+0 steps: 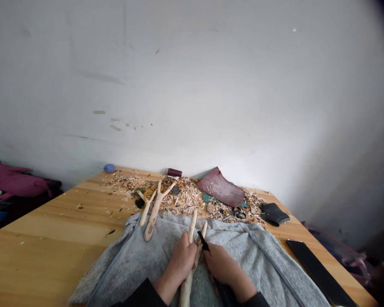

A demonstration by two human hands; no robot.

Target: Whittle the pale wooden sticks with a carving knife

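The left hand (183,260) is closed around a forked stick (186,292) at lower centre, and the right hand (222,265) grips a dark-bladed knife (203,240) against it, above a grey cloth (141,251). Another forked stick (151,215) lies just ahead, its tips among wood shavings (185,200) on the worktop (51,221).

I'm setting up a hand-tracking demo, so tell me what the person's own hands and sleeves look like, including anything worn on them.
The left hand and right hand are bare, with no gloves. The left sleeve and right sleeve are black and long, with no markings visible.
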